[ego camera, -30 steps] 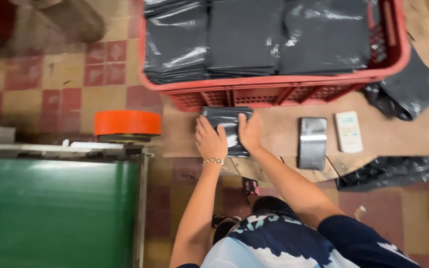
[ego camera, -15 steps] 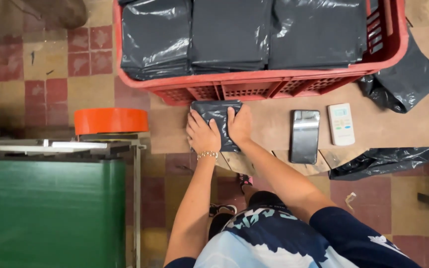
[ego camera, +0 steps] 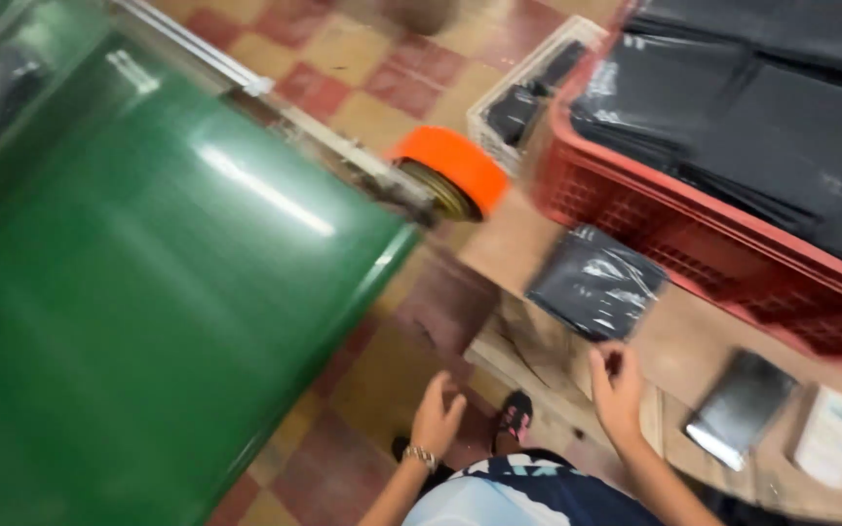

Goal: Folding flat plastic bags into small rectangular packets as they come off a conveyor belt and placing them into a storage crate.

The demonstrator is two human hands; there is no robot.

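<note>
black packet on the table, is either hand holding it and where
Nothing is held. The black packet lies on the table, with the right hand open just below it and the left hand open over the floor.

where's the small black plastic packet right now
In the head view the black packet lies on the brown table, right of centre, just in front of the red crate and above the open right hand.

Heavy motion blur throughout, soft overhead light, white glare streak on the green conveyor belt (ego camera: 148, 292).
</note>
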